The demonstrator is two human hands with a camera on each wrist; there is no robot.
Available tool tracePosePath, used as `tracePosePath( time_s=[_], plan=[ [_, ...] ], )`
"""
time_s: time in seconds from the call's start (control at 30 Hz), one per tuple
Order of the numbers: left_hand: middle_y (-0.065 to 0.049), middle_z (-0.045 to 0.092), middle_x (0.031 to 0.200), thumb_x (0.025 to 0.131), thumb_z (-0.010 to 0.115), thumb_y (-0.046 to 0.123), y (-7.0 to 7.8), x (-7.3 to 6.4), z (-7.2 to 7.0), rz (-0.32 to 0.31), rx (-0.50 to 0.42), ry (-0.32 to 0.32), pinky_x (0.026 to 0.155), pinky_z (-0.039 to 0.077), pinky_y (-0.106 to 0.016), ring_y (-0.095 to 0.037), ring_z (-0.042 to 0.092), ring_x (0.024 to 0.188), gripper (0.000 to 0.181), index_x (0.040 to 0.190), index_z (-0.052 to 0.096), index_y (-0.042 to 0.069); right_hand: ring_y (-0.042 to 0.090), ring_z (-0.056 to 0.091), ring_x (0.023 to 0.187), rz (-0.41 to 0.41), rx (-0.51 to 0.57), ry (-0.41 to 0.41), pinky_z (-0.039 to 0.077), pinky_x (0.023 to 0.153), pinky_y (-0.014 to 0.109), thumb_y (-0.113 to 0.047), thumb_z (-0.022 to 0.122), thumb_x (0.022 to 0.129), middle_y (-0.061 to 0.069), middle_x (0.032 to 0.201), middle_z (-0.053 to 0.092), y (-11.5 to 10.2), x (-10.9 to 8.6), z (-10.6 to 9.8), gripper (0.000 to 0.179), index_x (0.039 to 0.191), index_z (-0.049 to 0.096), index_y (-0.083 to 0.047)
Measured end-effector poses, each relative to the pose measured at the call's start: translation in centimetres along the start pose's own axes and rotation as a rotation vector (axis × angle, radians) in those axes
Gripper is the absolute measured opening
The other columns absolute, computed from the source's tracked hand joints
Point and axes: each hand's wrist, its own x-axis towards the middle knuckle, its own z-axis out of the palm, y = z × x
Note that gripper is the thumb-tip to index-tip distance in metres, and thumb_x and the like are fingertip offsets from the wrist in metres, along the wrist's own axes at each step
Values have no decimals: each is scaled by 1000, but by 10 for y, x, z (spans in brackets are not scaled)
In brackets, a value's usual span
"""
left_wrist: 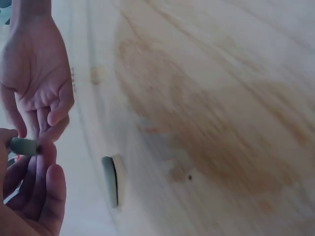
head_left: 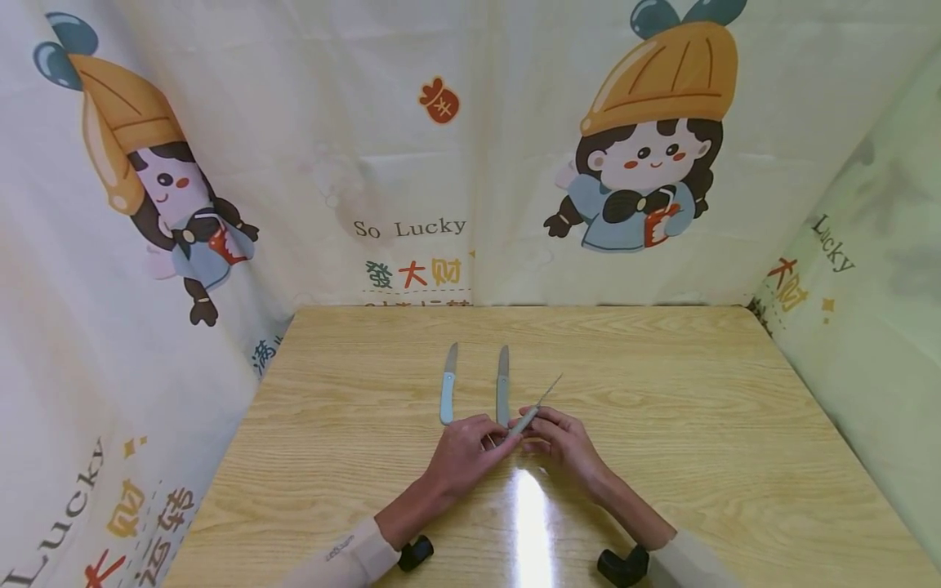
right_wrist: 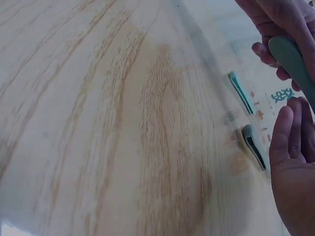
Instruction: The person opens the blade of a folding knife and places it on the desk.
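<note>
My left hand (head_left: 466,453) pinches the grey-green handle of a knife (head_left: 524,420), whose blade slants up and to the right. Close against that knife is my right hand (head_left: 573,453), its fingers reaching behind the handle near the blade; in the right wrist view they look fairly straight. Whether they touch the handle is hard to tell. Just beyond the hands lies a second knife (head_left: 503,396) with a grey-green handle, blade pointing away from me. To its left a light-blue-handled knife (head_left: 447,400) lies roughly parallel.
All this is on a wood-grain table (head_left: 353,474), with a bright reflection near its front. A printed cloth (head_left: 515,269) hangs behind the far edge and along both sides. Black wrist mounts (head_left: 415,554) sit by the cuffs.
</note>
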Motion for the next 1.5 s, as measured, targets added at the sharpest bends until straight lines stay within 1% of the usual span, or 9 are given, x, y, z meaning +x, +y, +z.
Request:
tracePosePath(
  time_s=[0.2, 0.33, 0.53, 0.73, 0.87, 1.0, 1.1, 1.3, 1.5],
  plan=[
    [8, 66, 74, 97, 72, 20, 1, 3, 2, -13, -9, -22, 58, 45, -11, 5, 55, 65, 18, 85, 79, 9, 18, 67, 102, 7, -1, 99, 55, 88, 34, -14, 54, 107, 9, 111, 70, 3, 4, 2, 42, 132, 48, 18],
    [11, 62, 71, 98, 71, 23, 2, 3, 2, -57, -31, -52, 53, 41, -14, 4, 49, 60, 21, 83, 78, 10, 16, 67, 96, 39, -29, 170, 56, 85, 32, -13, 58, 105, 8, 103, 69, 3, 6, 4, 37, 127, 52, 16],
    [15, 55, 68, 103, 63, 32, 3, 2, -3, -134, -49, -79, 52, 40, -17, 2, 46, 57, 33, 82, 78, 11, 17, 65, 89, 59, -197, 272, 56, 83, 34, -17, 62, 104, 7, 97, 70, -7, 12, -1, 33, 120, 60, 12],
    [15, 45, 62, 101, 65, 20, 1, -2, -6, -145, 1, -64, 51, 37, -19, 0, 41, 55, 34, 68, 63, 18, 19, 63, 84, 81, -355, 394, 54, 79, 34, -22, 66, 102, 9, 91, 68, -16, 23, -14, 34, 115, 67, 10],
    [15, 47, 63, 99, 67, 15, 0, -3, -6, -145, 16, -56, 52, 39, -19, 0, 43, 56, 32, 68, 64, 18, 23, 65, 86, 66, -490, 396, 55, 77, 34, -23, 66, 102, 10, 92, 70, -15, 30, -25, 34, 114, 71, 8],
    [15, 49, 64, 99, 67, 14, -1, -4, -7, -147, 17, -56, 53, 40, -19, 0, 45, 56, 27, 72, 70, 14, 28, 64, 80, 52, -591, 362, 52, 64, 30, -20, 65, 102, 13, 88, 70, -16, 37, -35, 30, 110, 72, 8],
    [15, 50, 64, 98, 68, 14, -1, -4, -7, -148, 21, -51, 52, 39, -19, 0, 45, 56, 26, 73, 71, 15, 26, 61, 70, 48, -659, 350, 45, 54, 27, -15, 64, 102, 15, 81, 67, -16, 42, -39, 25, 103, 73, 9],
    [16, 49, 64, 99, 66, 15, -2, -6, -7, -155, 29, -62, 51, 38, -19, 0, 44, 55, 27, 73, 70, 17, 21, 64, 69, 47, -810, 336, 47, 55, 26, -9, 62, 102, 12, 81, 70, -14, 48, -47, 23, 104, 73, 10],
    [16, 52, 66, 101, 64, 19, -3, -8, -8, -172, 35, -64, 53, 41, -20, 1, 45, 57, 27, 76, 72, 16, 20, 66, 71, 74, -937, 360, 48, 56, 28, -16, 64, 102, 9, 84, 71, -13, 51, -53, 27, 105, 73, 9]
  ],
)
